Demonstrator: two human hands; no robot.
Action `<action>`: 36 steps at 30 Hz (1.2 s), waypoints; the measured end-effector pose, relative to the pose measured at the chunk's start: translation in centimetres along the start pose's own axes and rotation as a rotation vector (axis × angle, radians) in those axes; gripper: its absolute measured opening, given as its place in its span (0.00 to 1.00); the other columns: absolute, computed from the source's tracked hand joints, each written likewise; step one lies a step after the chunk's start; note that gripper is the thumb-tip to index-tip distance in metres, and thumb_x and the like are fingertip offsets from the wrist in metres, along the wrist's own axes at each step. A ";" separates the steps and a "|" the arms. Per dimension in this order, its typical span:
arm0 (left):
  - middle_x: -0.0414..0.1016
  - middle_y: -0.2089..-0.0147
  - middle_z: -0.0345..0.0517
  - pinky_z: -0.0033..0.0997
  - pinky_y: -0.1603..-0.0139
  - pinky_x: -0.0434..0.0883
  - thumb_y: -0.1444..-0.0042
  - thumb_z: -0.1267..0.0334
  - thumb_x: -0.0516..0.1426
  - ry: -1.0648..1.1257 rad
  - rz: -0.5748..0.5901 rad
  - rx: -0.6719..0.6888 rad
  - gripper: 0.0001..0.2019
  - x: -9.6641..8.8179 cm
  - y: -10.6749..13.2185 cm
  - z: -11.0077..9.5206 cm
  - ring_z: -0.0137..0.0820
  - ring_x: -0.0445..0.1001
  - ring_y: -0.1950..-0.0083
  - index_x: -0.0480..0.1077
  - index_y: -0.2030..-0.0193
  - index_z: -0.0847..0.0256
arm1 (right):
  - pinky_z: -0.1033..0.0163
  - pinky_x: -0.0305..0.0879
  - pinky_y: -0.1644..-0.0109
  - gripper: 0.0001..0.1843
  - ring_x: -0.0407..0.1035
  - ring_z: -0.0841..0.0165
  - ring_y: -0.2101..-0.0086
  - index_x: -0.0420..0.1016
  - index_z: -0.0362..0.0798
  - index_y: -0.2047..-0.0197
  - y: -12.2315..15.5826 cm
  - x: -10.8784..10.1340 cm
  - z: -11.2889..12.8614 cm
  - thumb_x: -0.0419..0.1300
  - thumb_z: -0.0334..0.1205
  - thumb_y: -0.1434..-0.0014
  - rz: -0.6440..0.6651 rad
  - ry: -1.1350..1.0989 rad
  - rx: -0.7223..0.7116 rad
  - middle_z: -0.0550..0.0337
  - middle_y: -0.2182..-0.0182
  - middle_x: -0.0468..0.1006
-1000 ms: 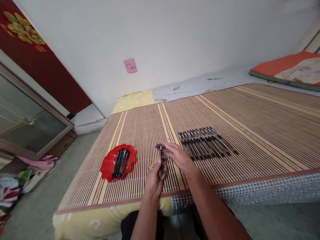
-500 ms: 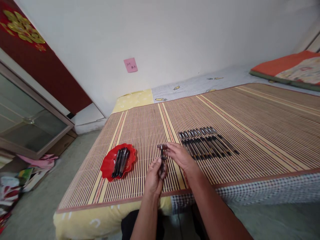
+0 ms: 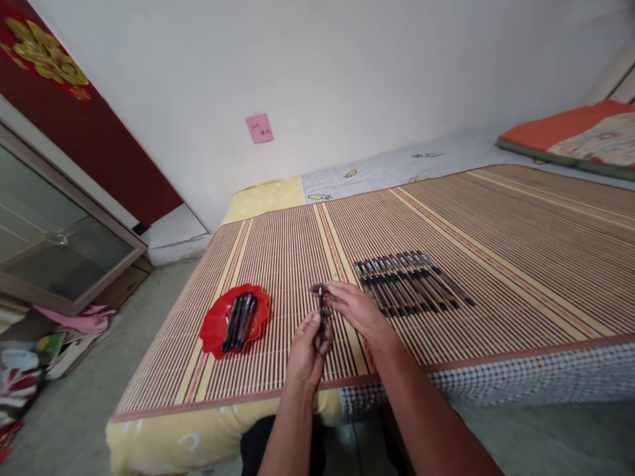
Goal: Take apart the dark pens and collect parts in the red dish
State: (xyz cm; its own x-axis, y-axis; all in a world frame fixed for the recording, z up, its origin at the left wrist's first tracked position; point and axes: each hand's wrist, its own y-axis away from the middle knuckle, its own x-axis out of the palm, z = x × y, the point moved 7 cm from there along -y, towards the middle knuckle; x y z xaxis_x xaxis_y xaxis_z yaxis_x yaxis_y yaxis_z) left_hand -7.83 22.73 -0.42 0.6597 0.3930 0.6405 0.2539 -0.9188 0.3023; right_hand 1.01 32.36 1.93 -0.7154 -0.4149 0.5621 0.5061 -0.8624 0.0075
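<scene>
Both of my hands hold one dark pen [image 3: 321, 309] above the near edge of the striped bamboo mat [image 3: 496, 218]. My left hand [image 3: 306, 354] is closed round the pen's lower barrel. My right hand [image 3: 350, 307] pinches its upper end with fingertips. A red plate [image 3: 214, 324] to the left holds several dark pens [image 3: 238, 321]. A row of several dark pens [image 3: 411, 284] lies on the mat just right of my right hand.
The mat covers a bed with yellow and checked sheets [image 3: 268, 196]. A folded orange quilt [image 3: 575, 135] lies at the far right. A pink note [image 3: 258, 127] is stuck on the white wall. A glass-fronted cabinet [image 3: 54, 238] and clutter [image 3: 30, 357] stand on the floor at left.
</scene>
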 end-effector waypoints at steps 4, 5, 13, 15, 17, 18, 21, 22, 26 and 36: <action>0.70 0.72 0.36 0.17 0.79 0.57 0.57 0.58 0.75 -0.024 0.021 -0.003 0.22 0.3 0.0 0.1 0.20 0.66 0.75 0.71 0.63 0.63 | 0.53 0.68 0.42 0.14 0.76 0.62 0.55 0.86 0.52 0.61 0.2 0.7 0.1 0.72 0.50 0.48 0.057 0.045 0.002 0.55 0.60 0.85; 0.69 0.72 0.36 0.17 0.80 0.56 0.58 0.58 0.75 -0.029 0.025 -0.003 0.22 0.4 0.1 0.1 0.20 0.65 0.76 0.71 0.63 0.64 | 0.53 0.68 0.43 0.13 0.76 0.62 0.55 0.86 0.52 0.61 0.2 0.9 0.2 0.72 0.49 0.47 0.072 0.052 -0.006 0.55 0.60 0.85; 0.69 0.73 0.37 0.17 0.81 0.54 0.57 0.57 0.75 -0.050 0.052 0.011 0.22 0.7 0.1 0.1 0.19 0.64 0.76 0.71 0.64 0.65 | 0.55 0.68 0.46 0.14 0.76 0.62 0.55 0.84 0.51 0.63 0.0 0.8 0.3 0.73 0.49 0.51 0.075 0.050 -0.026 0.54 0.60 0.85; 0.69 0.73 0.37 0.17 0.81 0.54 0.56 0.57 0.74 -0.050 0.053 0.012 0.21 0.7 0.1 0.1 0.20 0.65 0.76 0.71 0.64 0.64 | 0.56 0.68 0.48 0.15 0.76 0.62 0.56 0.83 0.51 0.65 -0.2 0.5 0.1 0.75 0.49 0.53 0.048 0.050 -0.014 0.54 0.60 0.85; 0.69 0.74 0.37 0.17 0.80 0.54 0.56 0.57 0.74 -0.045 0.051 0.009 0.20 0.6 0.1 0.1 0.20 0.65 0.76 0.70 0.65 0.64 | 0.57 0.69 0.51 0.16 0.76 0.63 0.58 0.81 0.50 0.67 -0.3 0.2 -0.1 0.76 0.50 0.55 0.007 0.034 -0.007 0.55 0.61 0.84; 0.69 0.74 0.37 0.16 0.80 0.54 0.56 0.58 0.74 -0.041 0.051 0.008 0.20 0.6 0.1 0.1 0.20 0.65 0.76 0.70 0.64 0.64 | 0.58 0.69 0.52 0.17 0.75 0.64 0.59 0.81 0.50 0.68 -0.4 0.0 -0.1 0.76 0.51 0.55 -0.012 0.024 -0.007 0.56 0.61 0.84; 0.69 0.74 0.37 0.17 0.81 0.54 0.56 0.58 0.74 -0.038 0.061 0.011 0.21 0.6 0.1 0.1 0.20 0.65 0.76 0.71 0.63 0.65 | 0.60 0.69 0.55 0.19 0.75 0.64 0.60 0.82 0.50 0.64 -0.5 -0.3 0.0 0.73 0.56 0.50 -0.035 0.003 -0.018 0.55 0.60 0.84; 0.69 0.74 0.37 0.17 0.81 0.54 0.56 0.57 0.74 -0.038 0.063 0.010 0.21 0.6 0.0 0.1 0.20 0.65 0.76 0.71 0.63 0.65 | 0.60 0.70 0.55 0.20 0.76 0.64 0.60 0.83 0.50 0.62 -0.5 -0.2 0.1 0.72 0.57 0.49 -0.029 0.002 -0.020 0.54 0.60 0.84; 0.71 0.72 0.37 0.17 0.80 0.56 0.58 0.58 0.75 -0.024 0.026 -0.005 0.22 0.2 0.0 0.3 0.20 0.67 0.75 0.70 0.64 0.64 | 0.59 0.70 0.51 0.18 0.76 0.62 0.58 0.85 0.49 0.61 -0.3 0.2 0.1 0.71 0.55 0.47 0.016 0.008 -0.019 0.53 0.60 0.84; 0.71 0.74 0.37 0.18 0.81 0.54 0.60 0.56 0.75 -0.059 0.037 0.014 0.23 0.6 0.2 0.2 0.21 0.66 0.76 0.71 0.64 0.64 | 0.59 0.67 0.50 0.14 0.75 0.65 0.58 0.83 0.50 0.66 -0.3 0.4 -0.1 0.74 0.49 0.53 0.039 0.049 -0.019 0.57 0.62 0.84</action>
State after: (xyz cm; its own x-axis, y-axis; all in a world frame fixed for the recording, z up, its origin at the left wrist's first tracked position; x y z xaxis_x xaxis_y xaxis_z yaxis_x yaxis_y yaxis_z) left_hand -7.29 22.80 -0.13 0.7090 0.3566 0.6084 0.2384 -0.9331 0.2691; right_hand 0.48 32.46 2.10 -0.7183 -0.4612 0.5209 0.5250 -0.8506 -0.0292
